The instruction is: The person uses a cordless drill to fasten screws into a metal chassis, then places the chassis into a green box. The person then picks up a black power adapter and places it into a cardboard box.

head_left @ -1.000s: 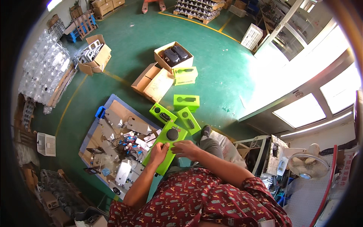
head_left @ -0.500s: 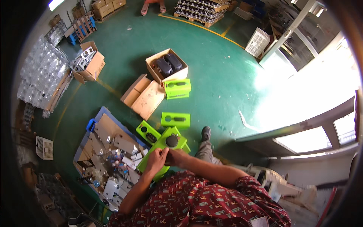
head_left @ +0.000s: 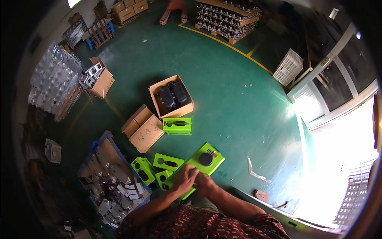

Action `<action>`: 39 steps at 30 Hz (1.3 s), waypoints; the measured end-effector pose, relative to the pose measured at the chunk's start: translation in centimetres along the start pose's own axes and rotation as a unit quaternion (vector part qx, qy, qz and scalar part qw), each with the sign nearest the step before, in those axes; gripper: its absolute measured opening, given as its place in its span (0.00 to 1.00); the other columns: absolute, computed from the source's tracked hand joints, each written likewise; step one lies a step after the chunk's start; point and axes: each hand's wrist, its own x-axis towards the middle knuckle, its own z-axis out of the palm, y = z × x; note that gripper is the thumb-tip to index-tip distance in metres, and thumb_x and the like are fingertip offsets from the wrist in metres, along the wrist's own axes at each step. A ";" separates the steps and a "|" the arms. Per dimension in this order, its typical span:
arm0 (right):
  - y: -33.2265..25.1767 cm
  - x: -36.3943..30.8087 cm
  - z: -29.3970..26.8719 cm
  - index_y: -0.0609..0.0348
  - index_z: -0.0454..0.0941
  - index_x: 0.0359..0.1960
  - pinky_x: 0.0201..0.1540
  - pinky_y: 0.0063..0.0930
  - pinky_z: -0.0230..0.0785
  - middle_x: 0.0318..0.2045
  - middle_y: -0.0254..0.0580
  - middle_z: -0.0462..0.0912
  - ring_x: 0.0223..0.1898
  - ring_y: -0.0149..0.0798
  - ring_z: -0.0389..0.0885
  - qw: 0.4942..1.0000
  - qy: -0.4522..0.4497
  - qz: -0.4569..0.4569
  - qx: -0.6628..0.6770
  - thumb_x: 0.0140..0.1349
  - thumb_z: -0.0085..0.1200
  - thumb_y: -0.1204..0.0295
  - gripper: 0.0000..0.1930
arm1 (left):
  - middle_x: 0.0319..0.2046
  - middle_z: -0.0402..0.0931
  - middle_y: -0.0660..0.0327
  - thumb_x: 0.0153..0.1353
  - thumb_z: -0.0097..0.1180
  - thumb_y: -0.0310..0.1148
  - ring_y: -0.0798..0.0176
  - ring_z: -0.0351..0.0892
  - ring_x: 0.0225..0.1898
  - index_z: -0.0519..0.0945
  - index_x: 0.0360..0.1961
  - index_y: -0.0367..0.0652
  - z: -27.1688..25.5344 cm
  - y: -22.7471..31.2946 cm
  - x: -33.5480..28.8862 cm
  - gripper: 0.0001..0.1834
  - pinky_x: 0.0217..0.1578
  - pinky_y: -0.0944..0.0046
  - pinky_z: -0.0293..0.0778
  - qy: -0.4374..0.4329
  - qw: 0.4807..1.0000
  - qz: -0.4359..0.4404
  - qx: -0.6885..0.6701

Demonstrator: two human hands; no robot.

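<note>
A bright green box-shaped housing [head_left: 215, 164] with a round black disc on its face lies slanted in front of my body. My left hand [head_left: 184, 180] is over its middle, fingers pinched together near the surface. Close beside it, my right hand [head_left: 206, 186] is curled closed, its fingertips almost meeting the left ones. Whatever sits between the fingers is too small or hidden to make out. More green housings with dark inserts, one flat [head_left: 168, 162] and one tilted [head_left: 143, 171], lie just left of my hands, and a third [head_left: 162, 177] is partly covered.
Beyond them, another green housing [head_left: 177, 126] stands against an open carton [head_left: 190, 104] holding black parts. An opened carton [head_left: 146, 135] lies next to it. At left, a blue-edged bin [head_left: 112, 142] holds loose metal and white parts. A glass door [head_left: 318, 101] is at right.
The view has shifted, with floor objects appearing lower. The disc-faced green housing and both hands are further right in the picture; the hands stay close together over it.
</note>
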 end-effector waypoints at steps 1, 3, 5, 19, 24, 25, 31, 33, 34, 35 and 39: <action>-2.5 0.1 -1.7 0.51 0.81 0.56 0.58 0.46 0.79 0.52 0.38 0.86 0.54 0.41 0.85 0.989 -0.041 -0.094 -0.107 0.77 0.53 0.63 0.12 | 0.46 0.83 0.46 0.76 0.60 0.42 0.46 0.85 0.47 0.77 0.56 0.39 1.6 1.4 2.3 0.19 0.48 0.51 0.80 0.001 1.000 0.006 -0.020; -7.9 0.0 -2.5 0.52 0.84 0.52 0.55 0.39 0.80 0.49 0.41 0.87 0.50 0.41 0.86 0.996 0.013 -0.087 0.006 0.77 0.54 0.64 0.11 | 0.48 0.82 0.45 0.76 0.60 0.42 0.44 0.84 0.49 0.75 0.60 0.39 3.7 4.5 6.2 0.21 0.50 0.50 0.80 -0.023 0.998 0.002 -0.052; -13.2 1.3 -4.6 0.58 0.84 0.48 0.52 0.36 0.80 0.45 0.43 0.88 0.47 0.41 0.87 0.988 -0.029 -0.149 0.029 0.75 0.55 0.66 0.10 | 0.43 0.83 0.46 0.77 0.58 0.41 0.46 0.85 0.44 0.71 0.66 0.41 5.4 6.9 10.0 0.23 0.47 0.51 0.80 -0.002 0.986 0.156 -0.058; -39.7 15.3 -12.6 0.56 0.73 0.20 0.16 0.36 0.63 0.15 0.40 0.74 0.13 0.38 0.70 0.929 0.263 -0.175 -0.192 0.63 0.63 0.69 0.15 | 0.40 0.87 0.48 0.64 0.66 0.50 0.43 0.88 0.43 0.84 0.51 0.40 -3.6 -13.1 12.5 0.25 0.44 0.43 0.81 -0.097 0.965 -0.224 0.092; -44.6 22.8 -16.0 0.56 0.71 0.16 0.14 0.36 0.59 0.13 0.39 0.72 0.11 0.37 0.69 0.901 0.318 -0.104 -0.277 0.61 0.63 0.70 0.17 | 0.47 0.86 0.44 0.57 0.67 0.52 0.40 0.87 0.48 0.85 0.51 0.39 -5.2 -22.6 12.7 0.29 0.47 0.41 0.82 -0.122 0.928 -0.324 0.137; -45.5 24.7 -15.9 0.56 0.72 0.16 0.14 0.36 0.59 0.13 0.39 0.73 0.11 0.36 0.69 0.896 0.308 -0.105 -0.302 0.61 0.62 0.70 0.17 | 0.48 0.86 0.43 0.56 0.67 0.52 0.41 0.87 0.49 0.85 0.51 0.39 -6.5 -21.7 15.6 0.30 0.48 0.41 0.82 -0.129 0.923 -0.321 0.169; -48.3 36.3 -16.2 0.59 0.76 0.23 0.15 0.36 0.68 0.17 0.38 0.77 0.12 0.36 0.74 0.867 0.309 -0.072 -0.384 0.64 0.63 0.69 0.13 | 0.57 0.83 0.42 0.53 0.74 0.55 0.40 0.84 0.58 0.69 0.73 0.43 -8.6 -25.1 28.5 0.51 0.57 0.44 0.80 -0.024 0.922 -0.373 0.105; -48.8 40.8 -18.8 0.60 0.76 0.25 0.17 0.34 0.70 0.18 0.37 0.76 0.14 0.35 0.75 0.859 0.292 -0.048 -0.417 0.66 0.62 0.69 0.13 | 0.61 0.81 0.41 0.52 0.76 0.54 0.38 0.80 0.62 0.63 0.78 0.46 -6.8 -28.7 32.2 0.56 0.61 0.44 0.78 0.034 0.913 -0.352 0.206; -49.4 43.7 -19.6 0.60 0.76 0.25 0.18 0.33 0.71 0.18 0.37 0.76 0.15 0.35 0.76 0.858 0.284 -0.044 -0.426 0.66 0.61 0.69 0.13 | 0.62 0.79 0.41 0.51 0.77 0.53 0.37 0.79 0.64 0.60 0.80 0.47 -7.2 -28.8 36.2 0.58 0.62 0.44 0.77 0.023 0.909 -0.375 0.179; -49.7 45.6 -20.6 0.60 0.76 0.25 0.18 0.33 0.71 0.18 0.37 0.76 0.15 0.35 0.77 0.856 0.282 -0.035 -0.432 0.66 0.61 0.69 0.13 | 0.63 0.78 0.41 0.50 0.78 0.52 0.37 0.78 0.65 0.58 0.81 0.48 -8.4 -27.0 40.9 0.61 0.63 0.44 0.76 0.005 0.904 -0.399 0.151; -49.4 54.0 -21.8 0.64 0.76 0.32 0.22 0.33 0.74 0.21 0.40 0.79 0.19 0.36 0.79 0.827 0.272 0.000 -0.492 0.70 0.59 0.69 0.11 | 0.65 0.76 0.41 0.47 0.81 0.48 0.35 0.77 0.65 0.53 0.82 0.45 -8.2 -32.7 49.9 0.66 0.64 0.42 0.75 0.052 0.918 -0.381 0.096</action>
